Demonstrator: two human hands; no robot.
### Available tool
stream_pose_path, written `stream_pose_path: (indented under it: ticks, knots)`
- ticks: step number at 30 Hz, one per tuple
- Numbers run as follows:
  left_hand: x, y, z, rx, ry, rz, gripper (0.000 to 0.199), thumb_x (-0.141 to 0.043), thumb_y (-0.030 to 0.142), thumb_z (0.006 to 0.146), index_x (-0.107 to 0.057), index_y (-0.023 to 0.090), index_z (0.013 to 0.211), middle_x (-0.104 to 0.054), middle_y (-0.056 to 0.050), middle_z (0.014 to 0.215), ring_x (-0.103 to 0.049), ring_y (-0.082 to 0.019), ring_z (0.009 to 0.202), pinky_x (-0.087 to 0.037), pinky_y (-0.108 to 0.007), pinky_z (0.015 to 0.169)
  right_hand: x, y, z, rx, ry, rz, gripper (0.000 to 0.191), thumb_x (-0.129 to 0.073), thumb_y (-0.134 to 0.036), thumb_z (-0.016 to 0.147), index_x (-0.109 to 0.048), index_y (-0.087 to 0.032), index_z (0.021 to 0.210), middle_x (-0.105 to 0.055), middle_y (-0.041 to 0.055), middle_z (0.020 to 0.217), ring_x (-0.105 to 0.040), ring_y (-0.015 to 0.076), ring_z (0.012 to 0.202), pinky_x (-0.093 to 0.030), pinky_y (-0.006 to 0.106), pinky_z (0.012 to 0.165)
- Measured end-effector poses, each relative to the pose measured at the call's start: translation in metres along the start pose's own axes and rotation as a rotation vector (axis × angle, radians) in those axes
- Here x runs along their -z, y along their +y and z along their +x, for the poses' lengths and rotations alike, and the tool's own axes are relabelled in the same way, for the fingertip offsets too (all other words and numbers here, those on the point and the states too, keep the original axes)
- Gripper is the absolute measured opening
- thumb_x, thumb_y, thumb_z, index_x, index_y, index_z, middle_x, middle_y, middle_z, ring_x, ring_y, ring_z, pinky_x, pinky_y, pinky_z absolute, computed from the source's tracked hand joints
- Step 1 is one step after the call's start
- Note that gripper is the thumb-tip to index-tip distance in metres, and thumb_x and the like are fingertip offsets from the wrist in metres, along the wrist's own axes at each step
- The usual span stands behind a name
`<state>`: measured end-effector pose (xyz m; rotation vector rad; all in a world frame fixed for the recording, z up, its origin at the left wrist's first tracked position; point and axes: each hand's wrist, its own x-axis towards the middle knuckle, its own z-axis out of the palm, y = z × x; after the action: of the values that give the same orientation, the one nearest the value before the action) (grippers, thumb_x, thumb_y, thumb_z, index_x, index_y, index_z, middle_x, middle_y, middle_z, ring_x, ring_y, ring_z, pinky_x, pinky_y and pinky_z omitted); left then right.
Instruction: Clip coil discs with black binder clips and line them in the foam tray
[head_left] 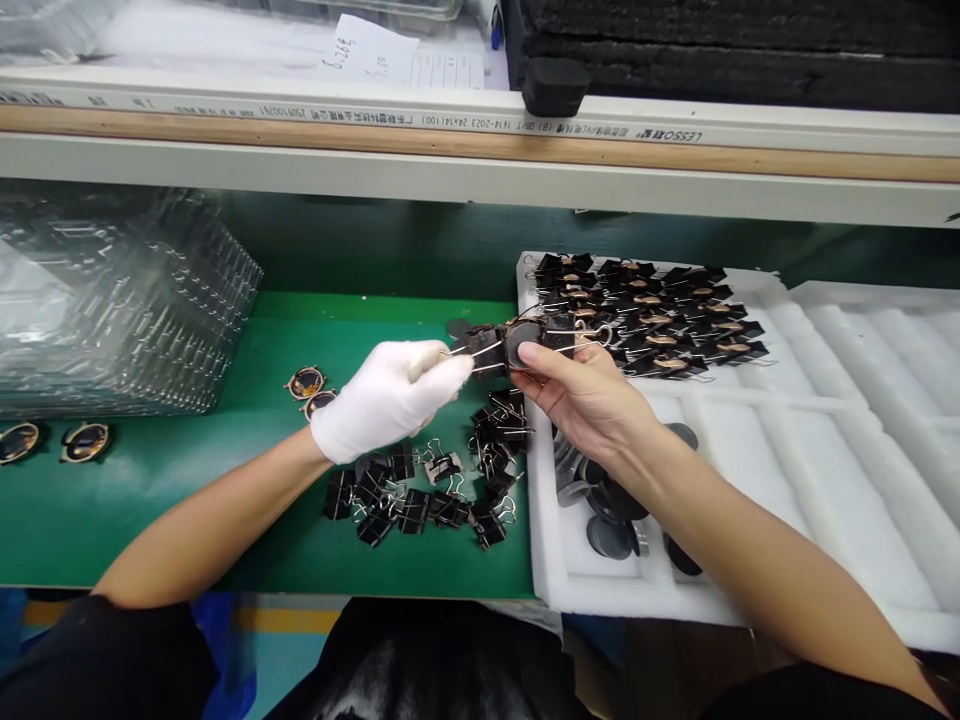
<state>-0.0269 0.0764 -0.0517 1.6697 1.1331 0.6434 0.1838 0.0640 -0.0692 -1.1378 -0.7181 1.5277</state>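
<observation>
My left hand (386, 400), in a white glove, pinches the wire handles of a black binder clip (487, 352). Bare, my right hand (592, 400) grips a dark round disc (523, 345), thumb on its face. The left clip sits at the disc's left side; another binder clip (559, 330) is at its right, wire handles pointing right. What lies behind the disc is mostly hidden. Below my hands, loose binder clips (412, 512) are heaped on the green table (285, 550). Gold-rimmed round lens pieces (306, 382) lie beside my left wrist.
To the right, a white foam tray (551, 585) bears rows of clipped pieces (660, 312) and loose dark discs (611, 537). Stacked clear plastic trays (127, 310) stand at left, near more gold-rimmed pieces (86, 441). A shelf edge (450, 170) crosses above, with black foam (735, 50) on it.
</observation>
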Motion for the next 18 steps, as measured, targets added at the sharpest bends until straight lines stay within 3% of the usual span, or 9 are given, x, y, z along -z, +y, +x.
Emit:
stream_pose_path:
  ticks: [4, 7, 13, 16, 18]
  knots:
    - [-0.003, 0.001, 0.000, -0.044, 0.042, 0.095, 0.039, -0.052, 0.042, 0.095, -0.048, 0.021, 0.062, -0.045, 0.008, 0.041, -0.041, -0.008, 0.039, -0.036, -0.026, 0.048, 0.001, 0.005, -0.001, 0.116, -0.014, -0.006, 0.035, -0.098, -0.028, 0.059, -0.076, -0.025, 0.086, -0.080, -0.0006, 0.099, -0.074, 0.0190, 0.097, -0.062, 0.036, 0.094]
    - [-0.004, 0.001, 0.000, -0.062, 0.041, 0.153, 0.041, -0.050, 0.043, 0.096, -0.047, 0.021, 0.062, -0.045, 0.008, 0.043, -0.042, -0.008, 0.042, -0.036, -0.027, 0.052, 0.003, 0.008, 0.001, 0.087, -0.062, -0.034, 0.038, -0.098, -0.030, 0.059, -0.076, -0.025, 0.089, -0.080, 0.0011, 0.104, -0.074, 0.0199, 0.099, -0.061, 0.036, 0.094]
    - [0.003, 0.001, 0.001, -0.091, -0.025, 0.216, 0.038, -0.047, 0.043, 0.096, -0.049, 0.020, 0.065, -0.047, 0.007, 0.046, -0.042, -0.009, 0.045, -0.035, -0.027, 0.052, 0.006, 0.008, 0.004, 0.009, -0.113, -0.011, 0.040, -0.097, -0.033, 0.059, -0.074, -0.024, 0.090, -0.080, 0.0034, 0.108, -0.072, 0.0227, 0.107, -0.057, 0.040, 0.102]
    - [0.013, -0.002, 0.005, -0.137, -0.092, 0.308, 0.035, -0.053, 0.044, 0.094, -0.050, 0.021, 0.068, -0.049, 0.007, 0.050, -0.043, -0.009, 0.048, -0.033, -0.026, 0.051, 0.005, 0.009, 0.003, 0.028, -0.161, -0.035, 0.036, -0.096, -0.032, 0.061, -0.076, -0.024, 0.090, -0.080, 0.0026, 0.105, -0.072, 0.0225, 0.106, -0.054, 0.040, 0.105]
    - [0.019, -0.005, 0.009, -0.160, -0.152, 0.308, 0.031, -0.057, 0.046, 0.092, -0.054, 0.021, 0.076, -0.059, 0.005, 0.059, -0.051, -0.011, 0.055, -0.039, -0.025, 0.055, 0.005, 0.010, 0.002, 0.088, -0.178, -0.050, 0.032, -0.095, -0.030, 0.063, -0.076, -0.026, 0.088, -0.080, 0.0003, 0.100, -0.073, 0.0213, 0.102, -0.054, 0.041, 0.105]
